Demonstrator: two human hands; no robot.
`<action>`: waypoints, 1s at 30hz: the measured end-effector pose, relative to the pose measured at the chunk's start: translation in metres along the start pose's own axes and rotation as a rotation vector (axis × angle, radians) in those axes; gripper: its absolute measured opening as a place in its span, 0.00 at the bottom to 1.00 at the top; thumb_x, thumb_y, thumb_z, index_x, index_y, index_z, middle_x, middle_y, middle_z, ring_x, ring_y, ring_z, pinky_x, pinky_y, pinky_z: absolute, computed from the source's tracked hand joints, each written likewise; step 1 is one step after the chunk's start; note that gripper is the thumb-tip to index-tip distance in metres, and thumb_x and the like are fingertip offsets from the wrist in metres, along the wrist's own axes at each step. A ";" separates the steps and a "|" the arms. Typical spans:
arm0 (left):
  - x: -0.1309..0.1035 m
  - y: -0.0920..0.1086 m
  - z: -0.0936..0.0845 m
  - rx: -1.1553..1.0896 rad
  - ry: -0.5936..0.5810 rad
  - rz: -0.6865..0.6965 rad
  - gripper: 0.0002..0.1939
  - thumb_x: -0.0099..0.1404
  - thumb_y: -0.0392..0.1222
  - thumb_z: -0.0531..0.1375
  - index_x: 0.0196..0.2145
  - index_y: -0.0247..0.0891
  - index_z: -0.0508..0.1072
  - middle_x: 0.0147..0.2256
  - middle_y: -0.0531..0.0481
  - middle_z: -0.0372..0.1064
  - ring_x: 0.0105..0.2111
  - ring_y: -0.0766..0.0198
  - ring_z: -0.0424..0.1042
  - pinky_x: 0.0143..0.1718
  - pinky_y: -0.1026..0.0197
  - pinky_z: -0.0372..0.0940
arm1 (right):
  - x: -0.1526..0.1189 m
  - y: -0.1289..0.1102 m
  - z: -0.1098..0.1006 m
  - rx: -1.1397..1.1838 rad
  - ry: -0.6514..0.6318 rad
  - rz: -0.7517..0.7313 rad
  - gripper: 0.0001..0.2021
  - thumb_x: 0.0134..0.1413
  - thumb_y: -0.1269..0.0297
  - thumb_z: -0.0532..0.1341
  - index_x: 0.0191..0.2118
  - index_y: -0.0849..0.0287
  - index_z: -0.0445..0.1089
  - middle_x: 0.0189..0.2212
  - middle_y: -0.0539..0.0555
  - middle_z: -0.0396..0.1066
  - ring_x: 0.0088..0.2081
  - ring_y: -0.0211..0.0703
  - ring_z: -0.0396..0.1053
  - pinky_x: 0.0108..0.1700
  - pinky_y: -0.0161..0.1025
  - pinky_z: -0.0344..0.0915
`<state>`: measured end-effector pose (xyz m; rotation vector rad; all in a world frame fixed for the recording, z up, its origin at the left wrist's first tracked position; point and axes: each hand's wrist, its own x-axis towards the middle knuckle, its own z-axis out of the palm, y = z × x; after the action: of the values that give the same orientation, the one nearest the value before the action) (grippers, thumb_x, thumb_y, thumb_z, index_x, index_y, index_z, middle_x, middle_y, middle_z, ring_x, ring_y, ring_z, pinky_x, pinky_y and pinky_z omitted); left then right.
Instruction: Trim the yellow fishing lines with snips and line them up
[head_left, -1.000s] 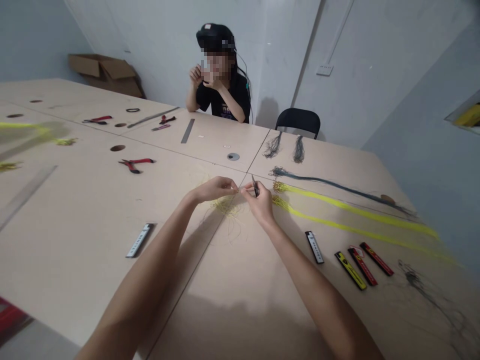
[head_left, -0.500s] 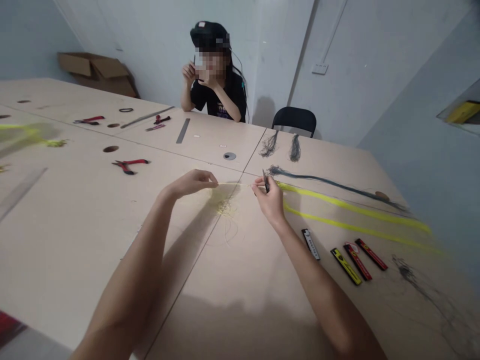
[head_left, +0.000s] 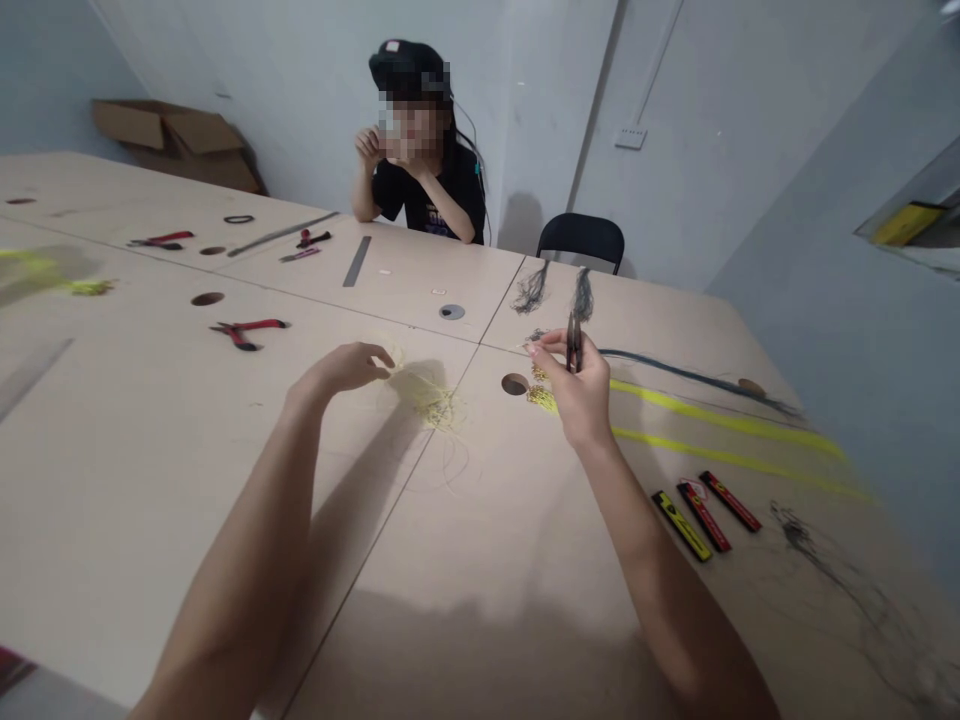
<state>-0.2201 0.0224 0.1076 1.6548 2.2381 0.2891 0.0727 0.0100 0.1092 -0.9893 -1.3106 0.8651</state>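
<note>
My left hand (head_left: pixel 341 372) is raised above the table, thumb and fingertips pinched at a pale yellow thread. Just right of it lies a loose tangle of yellow thread (head_left: pixel 439 405). My right hand (head_left: pixel 583 390) holds small dark snips (head_left: pixel 574 343) upright between the fingers. Its thumb and index finger pinch together, with what looks like a thin thread end at their tips. Beneath that hand are gold-tipped yellow strand ends (head_left: pixel 541 398), next to a round table hole (head_left: pixel 515 384). Long yellow bundles (head_left: pixel 720 421) run off to the right, partly hidden by my right hand.
Behind lie dark strand bundles (head_left: pixel 583 292) and a long dark bundle (head_left: pixel 675 367). Several narrow red and yellow pieces (head_left: pixel 681 525) lie by my right forearm. Red-handled pliers (head_left: pixel 247 332) and a metal ruler (head_left: pixel 357 262) lie left. Across the table sits a person (head_left: pixel 424 190).
My hands have moved apart, left hand leftward and right hand rightward. The thread stretched between them no longer spans the gap. The white narrow piece is now hidden behind my right arm.
</note>
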 end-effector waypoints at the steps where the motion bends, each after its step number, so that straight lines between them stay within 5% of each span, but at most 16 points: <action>1: -0.004 0.006 -0.002 -0.013 0.030 0.014 0.11 0.54 0.38 0.61 0.35 0.40 0.80 0.30 0.48 0.72 0.28 0.62 0.68 0.31 0.63 0.59 | -0.001 -0.003 -0.001 0.023 -0.006 0.015 0.11 0.48 0.58 0.66 0.35 0.57 0.67 0.33 0.52 0.73 0.36 0.41 0.72 0.36 0.38 0.69; 5: -0.039 0.052 -0.009 -0.316 0.030 0.346 0.21 0.62 0.51 0.58 0.50 0.43 0.76 0.37 0.48 0.72 0.32 0.63 0.68 0.33 0.63 0.60 | -0.006 -0.013 0.001 0.091 -0.022 0.039 0.12 0.46 0.59 0.68 0.34 0.57 0.67 0.32 0.50 0.73 0.35 0.41 0.73 0.36 0.38 0.70; 10: -0.075 0.100 0.000 -0.466 -0.201 0.558 0.17 0.61 0.54 0.60 0.36 0.38 0.78 0.25 0.52 0.66 0.25 0.67 0.62 0.27 0.64 0.57 | -0.014 -0.024 -0.001 0.196 -0.063 0.123 0.12 0.44 0.60 0.69 0.34 0.58 0.68 0.31 0.51 0.72 0.34 0.40 0.72 0.32 0.35 0.68; 13: -0.074 0.100 0.001 -0.456 -0.068 0.478 0.15 0.61 0.51 0.60 0.26 0.36 0.75 0.21 0.52 0.63 0.22 0.69 0.58 0.23 0.64 0.51 | -0.019 -0.035 -0.012 0.253 -0.074 0.225 0.14 0.41 0.61 0.71 0.33 0.58 0.69 0.28 0.49 0.72 0.28 0.36 0.69 0.25 0.32 0.62; 20: -0.068 0.073 -0.033 -0.565 0.316 0.155 0.12 0.62 0.47 0.61 0.27 0.37 0.76 0.23 0.52 0.66 0.22 0.69 0.57 0.23 0.63 0.48 | -0.031 -0.045 -0.062 0.175 0.025 0.309 0.15 0.36 0.62 0.74 0.31 0.60 0.71 0.24 0.47 0.70 0.15 0.23 0.45 0.16 0.30 0.37; 24: -0.063 0.061 -0.045 -0.874 0.400 0.182 0.11 0.61 0.46 0.64 0.23 0.40 0.75 0.22 0.53 0.62 0.21 0.71 0.53 0.23 0.60 0.43 | -0.036 -0.033 -0.085 0.113 0.117 0.353 0.17 0.33 0.60 0.75 0.30 0.60 0.70 0.23 0.48 0.70 0.15 0.23 0.42 0.16 0.31 0.34; 26: -0.061 0.066 -0.041 -1.094 0.307 0.287 0.10 0.59 0.46 0.66 0.24 0.39 0.75 0.23 0.53 0.61 0.20 0.73 0.49 0.23 0.60 0.40 | -0.038 -0.026 -0.090 0.098 0.130 0.355 0.18 0.33 0.59 0.74 0.30 0.60 0.70 0.24 0.48 0.71 0.15 0.23 0.42 0.16 0.31 0.34; 30: -0.072 0.103 0.005 -1.258 -0.178 0.468 0.23 0.56 0.56 0.66 0.18 0.37 0.65 0.18 0.57 0.48 0.19 0.74 0.46 0.22 0.65 0.42 | -0.042 -0.016 -0.090 0.031 0.087 0.314 0.16 0.36 0.59 0.73 0.31 0.59 0.71 0.26 0.49 0.71 0.17 0.26 0.48 0.17 0.32 0.41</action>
<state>-0.1084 -0.0151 0.1506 1.2825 0.9970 1.2663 0.1582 -0.0427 0.1095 -1.2147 -1.0802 1.0634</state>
